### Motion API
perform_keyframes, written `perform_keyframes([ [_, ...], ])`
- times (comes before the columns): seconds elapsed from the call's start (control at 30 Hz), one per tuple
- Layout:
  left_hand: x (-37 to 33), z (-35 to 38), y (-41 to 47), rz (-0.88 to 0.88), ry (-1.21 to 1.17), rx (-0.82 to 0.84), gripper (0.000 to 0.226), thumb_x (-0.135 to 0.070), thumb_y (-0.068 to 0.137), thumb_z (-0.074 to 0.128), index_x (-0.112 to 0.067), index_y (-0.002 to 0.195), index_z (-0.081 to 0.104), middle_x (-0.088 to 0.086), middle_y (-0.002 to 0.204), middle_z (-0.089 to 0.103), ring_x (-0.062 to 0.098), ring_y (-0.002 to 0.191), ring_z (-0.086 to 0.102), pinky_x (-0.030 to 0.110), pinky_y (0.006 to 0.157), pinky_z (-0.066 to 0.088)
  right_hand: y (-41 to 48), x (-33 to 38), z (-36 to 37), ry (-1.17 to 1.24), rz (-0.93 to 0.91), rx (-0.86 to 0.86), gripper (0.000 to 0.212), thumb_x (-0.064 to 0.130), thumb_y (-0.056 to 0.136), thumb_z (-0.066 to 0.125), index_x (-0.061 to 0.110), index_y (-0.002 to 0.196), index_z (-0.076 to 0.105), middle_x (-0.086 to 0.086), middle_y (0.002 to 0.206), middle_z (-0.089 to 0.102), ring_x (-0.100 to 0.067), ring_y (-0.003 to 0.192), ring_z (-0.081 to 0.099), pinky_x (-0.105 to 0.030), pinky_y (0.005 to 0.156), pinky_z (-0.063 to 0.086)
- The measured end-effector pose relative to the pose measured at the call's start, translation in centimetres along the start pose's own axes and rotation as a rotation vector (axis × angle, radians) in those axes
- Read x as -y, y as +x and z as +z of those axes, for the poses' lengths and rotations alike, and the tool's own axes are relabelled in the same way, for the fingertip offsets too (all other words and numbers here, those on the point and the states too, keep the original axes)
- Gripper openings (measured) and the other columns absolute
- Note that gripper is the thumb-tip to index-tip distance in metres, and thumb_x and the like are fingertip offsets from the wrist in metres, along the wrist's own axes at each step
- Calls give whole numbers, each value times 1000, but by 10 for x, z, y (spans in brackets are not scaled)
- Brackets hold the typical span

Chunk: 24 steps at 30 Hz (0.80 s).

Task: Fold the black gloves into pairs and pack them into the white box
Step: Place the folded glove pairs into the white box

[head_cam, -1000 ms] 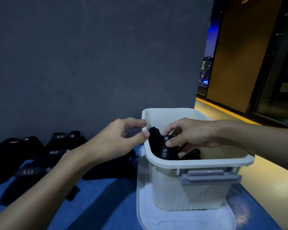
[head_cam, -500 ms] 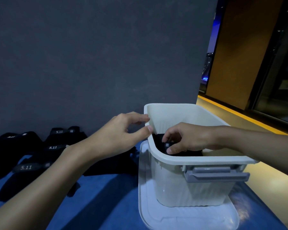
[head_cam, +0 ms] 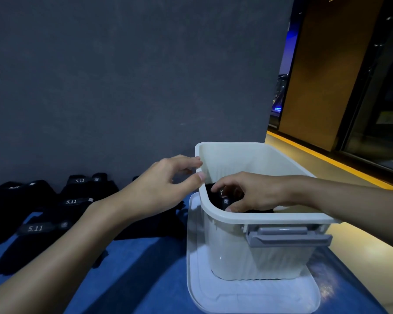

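Lower now, right hand (head_cam: pixel 254 193) presses gloves (head_cam: pixel 218 198) boxward.

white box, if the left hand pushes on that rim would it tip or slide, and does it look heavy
The white box probably is light: thin plastic walls, with only a folded glove pair inside. It stands on its own smooth lid, so a sideways push would likely slide it. Being tall for its base, a push high at the rim, where the left hand touches, might tilt it.
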<state>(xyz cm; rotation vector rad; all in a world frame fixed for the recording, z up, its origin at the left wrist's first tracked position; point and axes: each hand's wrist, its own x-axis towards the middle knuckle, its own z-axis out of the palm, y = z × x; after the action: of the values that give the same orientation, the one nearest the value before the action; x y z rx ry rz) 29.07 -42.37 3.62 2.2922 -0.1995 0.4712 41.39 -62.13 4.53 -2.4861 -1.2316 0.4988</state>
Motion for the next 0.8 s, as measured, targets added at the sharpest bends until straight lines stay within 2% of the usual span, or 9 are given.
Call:
perform_keyframes([
  [0.1, 0, 1, 0, 8, -2, -3, 39, -37, 96, 56, -28, 134, 59, -24, 138, 53, -13, 118, 53, 21, 102, 44, 1, -1, 0, 14, 3, -3, 56, 23, 88, 70, 26, 140, 48, 3, 127, 59, -10, 113, 56, -21, 96, 46],
  [0.27, 0, 2, 0, 9, -5, -14, 39, -37, 97, 57, -26, 135, 58, -22, 139, 53, -11, 119, 54, 26, 104, 45, 3, -4, 0, 87, 2, -37, 46, 23, 91, 67, 27, 135, 53, 2, 120, 61, -9, 106, 58, -18, 87, 46],
  [0.47, -1, 3, 0, 12, -17, -26, 39, -36, 96, 56, -26, 133, 59, -23, 138, 53, -12, 116, 55, 22, 95, 49, 6, -7, 2, 67, 9, -3, 47, 28, 90, 67, 31, 135, 53, 4, 122, 62, -11, 110, 59, -31, 100, 48],
  [0.7, 2, 4, 0, 9, -34, -27, 42, -40, 97, 55, -26, 136, 57, -25, 139, 52, -11, 116, 55, 18, 78, 49, 5, -8, 1, 80, 4, 12, 48, 29, 90, 67, 31, 136, 53, 5, 123, 63, -8, 111, 59, -30, 101, 47],
  [0.8, 2, 6, -2, 6, -50, -43, 40, -37, 98, 54, -28, 136, 56, -25, 136, 54, -12, 117, 54, 16, 92, 47, 2, -6, 0, 100, 11, 16, 49, 28, 91, 67, 29, 137, 52, 3, 122, 63, -7, 112, 58, -27, 100, 47],
])
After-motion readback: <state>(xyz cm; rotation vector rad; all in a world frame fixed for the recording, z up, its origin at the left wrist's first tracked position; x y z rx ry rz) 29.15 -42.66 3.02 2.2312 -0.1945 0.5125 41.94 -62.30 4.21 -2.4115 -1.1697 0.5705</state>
